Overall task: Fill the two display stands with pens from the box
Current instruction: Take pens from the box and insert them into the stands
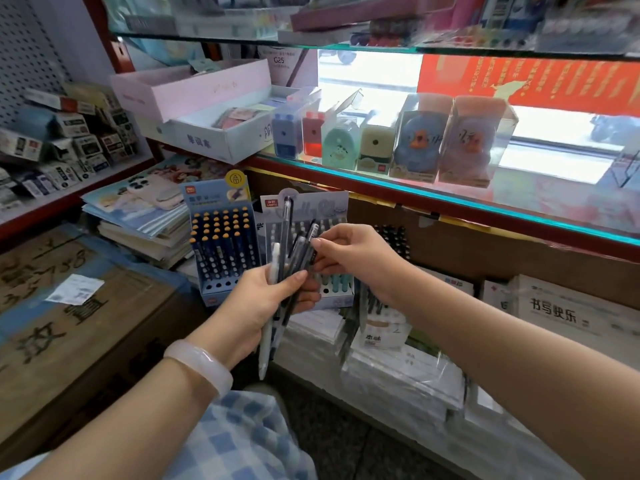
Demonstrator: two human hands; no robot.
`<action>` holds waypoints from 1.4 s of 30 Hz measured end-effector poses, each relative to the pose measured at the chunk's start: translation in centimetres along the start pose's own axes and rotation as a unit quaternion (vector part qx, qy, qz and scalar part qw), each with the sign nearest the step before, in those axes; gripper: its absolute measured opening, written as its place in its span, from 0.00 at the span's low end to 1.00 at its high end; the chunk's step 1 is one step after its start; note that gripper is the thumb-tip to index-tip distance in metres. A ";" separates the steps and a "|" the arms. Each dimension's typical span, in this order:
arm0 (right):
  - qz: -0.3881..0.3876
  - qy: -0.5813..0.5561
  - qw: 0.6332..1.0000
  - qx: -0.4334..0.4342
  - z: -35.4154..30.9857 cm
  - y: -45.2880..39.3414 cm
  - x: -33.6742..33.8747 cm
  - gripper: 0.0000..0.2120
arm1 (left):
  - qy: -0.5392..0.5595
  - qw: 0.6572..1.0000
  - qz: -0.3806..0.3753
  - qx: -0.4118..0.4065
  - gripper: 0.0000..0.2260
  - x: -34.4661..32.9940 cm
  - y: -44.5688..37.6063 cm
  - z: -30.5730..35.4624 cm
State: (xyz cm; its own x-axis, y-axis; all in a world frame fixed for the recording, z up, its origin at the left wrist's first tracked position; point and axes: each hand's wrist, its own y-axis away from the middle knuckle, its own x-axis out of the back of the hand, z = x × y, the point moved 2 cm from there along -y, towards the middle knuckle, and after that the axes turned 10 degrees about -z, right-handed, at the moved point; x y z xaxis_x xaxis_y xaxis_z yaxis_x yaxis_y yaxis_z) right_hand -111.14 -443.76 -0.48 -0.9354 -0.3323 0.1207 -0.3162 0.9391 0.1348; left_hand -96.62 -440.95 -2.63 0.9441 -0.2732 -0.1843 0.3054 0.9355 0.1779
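left hand (258, 303) gripping pens (289, 258), right hand (349, 252) pinching one

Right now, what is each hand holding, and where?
Left hand grips a bundle of pens around mid-barrel. Right hand pinches one dark pen of that bundle near its upper end.

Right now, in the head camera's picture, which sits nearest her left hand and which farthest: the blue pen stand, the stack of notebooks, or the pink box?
From the left hand:
1. Blue pen stand, just above it.
2. Stack of notebooks, up and to the left.
3. Pink box, on the glass shelf, farthest.
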 end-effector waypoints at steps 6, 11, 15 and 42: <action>0.116 0.055 0.991 0.028 -1.8 1.2 4.9 0.05 | 0.001 0.997 0.076 0.011 0.06 1.9 -0.4 -0.1; 0.176 0.371 0.911 0.046 -0.2 2.8 9.3 0.01 | -0.066 0.993 0.094 0.014 0.07 3.8 -0.7 -0.6; 0.187 0.483 0.854 0.047 2.2 3.8 9.8 0.05 | -0.052 0.995 0.089 0.000 0.08 3.8 -1.1 -0.8; 0.160 0.488 0.857 -0.042 8.2 3.3 7.4 0.07 | -0.042 0.998 0.048 -0.005 0.05 1.9 -0.5 -0.6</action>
State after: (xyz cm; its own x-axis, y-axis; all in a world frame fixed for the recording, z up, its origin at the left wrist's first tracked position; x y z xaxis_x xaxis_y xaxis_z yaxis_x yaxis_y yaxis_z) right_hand -120.36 -442.39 -7.21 -0.3820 -0.0123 0.9241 -0.0175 0.9998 0.0061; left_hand -95.08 -441.75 -3.65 0.9760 -0.2002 -0.0856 0.2129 0.9602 0.1811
